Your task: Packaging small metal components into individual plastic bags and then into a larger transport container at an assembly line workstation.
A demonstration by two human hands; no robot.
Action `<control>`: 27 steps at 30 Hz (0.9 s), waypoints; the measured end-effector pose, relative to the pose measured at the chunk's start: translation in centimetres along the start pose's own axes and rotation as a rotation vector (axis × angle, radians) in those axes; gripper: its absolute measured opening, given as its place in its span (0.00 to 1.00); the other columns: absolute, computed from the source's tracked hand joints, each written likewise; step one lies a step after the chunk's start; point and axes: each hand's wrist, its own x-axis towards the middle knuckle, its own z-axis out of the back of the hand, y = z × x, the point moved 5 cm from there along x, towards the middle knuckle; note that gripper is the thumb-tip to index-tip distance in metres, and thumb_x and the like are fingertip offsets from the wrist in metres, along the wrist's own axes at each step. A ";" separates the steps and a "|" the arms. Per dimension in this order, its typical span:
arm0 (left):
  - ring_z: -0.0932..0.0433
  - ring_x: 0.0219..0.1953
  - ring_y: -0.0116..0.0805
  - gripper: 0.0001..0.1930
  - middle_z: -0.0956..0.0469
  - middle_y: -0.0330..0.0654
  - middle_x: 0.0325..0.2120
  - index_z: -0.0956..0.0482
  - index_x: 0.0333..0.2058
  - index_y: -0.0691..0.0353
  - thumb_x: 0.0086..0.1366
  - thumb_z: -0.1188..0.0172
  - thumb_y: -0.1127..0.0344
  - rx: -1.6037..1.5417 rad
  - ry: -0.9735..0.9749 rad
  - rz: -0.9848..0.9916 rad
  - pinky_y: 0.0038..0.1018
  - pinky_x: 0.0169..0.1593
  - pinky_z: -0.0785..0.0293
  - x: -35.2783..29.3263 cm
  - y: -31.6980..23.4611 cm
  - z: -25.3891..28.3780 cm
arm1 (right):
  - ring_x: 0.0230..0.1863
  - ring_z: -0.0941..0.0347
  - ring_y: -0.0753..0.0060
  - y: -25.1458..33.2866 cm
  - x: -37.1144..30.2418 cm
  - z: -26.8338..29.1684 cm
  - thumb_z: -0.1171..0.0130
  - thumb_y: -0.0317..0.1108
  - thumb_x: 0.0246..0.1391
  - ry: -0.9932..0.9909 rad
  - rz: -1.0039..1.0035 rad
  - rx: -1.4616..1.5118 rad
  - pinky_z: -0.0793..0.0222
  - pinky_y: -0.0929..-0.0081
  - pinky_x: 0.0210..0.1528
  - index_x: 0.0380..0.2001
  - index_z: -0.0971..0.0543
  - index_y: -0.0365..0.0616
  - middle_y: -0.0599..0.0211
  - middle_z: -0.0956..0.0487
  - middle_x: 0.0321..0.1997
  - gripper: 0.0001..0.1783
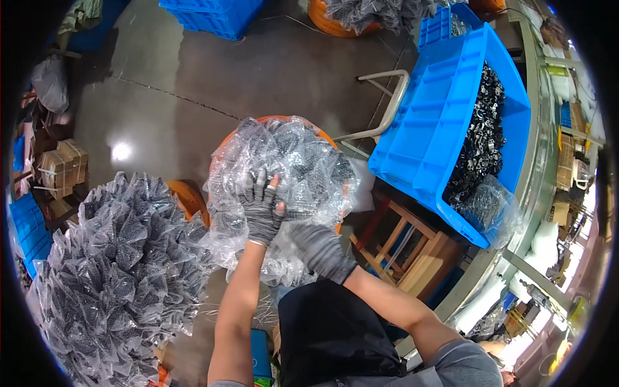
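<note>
In front of me an orange round tub is heaped with clear bubble-wrap bags. My left hand, in a grey striped glove with bare thumb and fingertip showing, rests on the heap with its fingers spread. Just to its right, my right hand wears a similar glove and is over the near side of the bags. Motion smears its fingers, so what they touch or hold is unclear. The contents of the bags cannot be made out.
At left rises a large pile of bubble-wrap bags. A tilted blue crate of small black metal parts stands at right, near a metal chair frame and a wooden stool. Cardboard boxes lie far left.
</note>
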 end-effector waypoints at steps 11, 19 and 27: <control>0.51 0.69 0.54 0.27 0.41 0.47 0.65 0.36 0.63 0.51 0.66 0.55 0.52 0.087 -0.019 -0.030 0.49 0.68 0.60 0.2 -2.7 0.9 | 0.59 0.35 0.41 -3.5 0.0 -0.9 0.42 0.34 0.51 -0.284 -0.294 -0.051 0.37 0.59 0.60 0.63 0.41 0.43 0.45 0.39 0.64 0.36; 0.43 0.63 0.59 0.35 0.37 0.59 0.59 0.41 0.64 0.60 0.57 0.45 0.63 -0.222 0.274 0.110 0.47 0.65 0.46 -17.2 -4.6 7.4 | 0.53 0.30 0.42 5.2 -36.5 -5.7 0.43 0.45 0.54 -0.214 -0.926 0.423 0.34 0.55 0.55 0.53 0.30 0.46 0.44 0.29 0.54 0.26; 0.26 0.44 0.46 0.15 0.26 0.49 0.45 0.26 0.44 0.57 0.66 0.53 0.56 0.293 0.676 -0.821 0.40 0.48 0.31 -18.7 -17.0 -1.1 | 0.50 0.26 0.47 16.6 -61.4 -20.0 0.41 0.46 0.52 -0.538 -1.447 0.608 0.31 0.58 0.53 0.50 0.26 0.41 0.47 0.21 0.46 0.26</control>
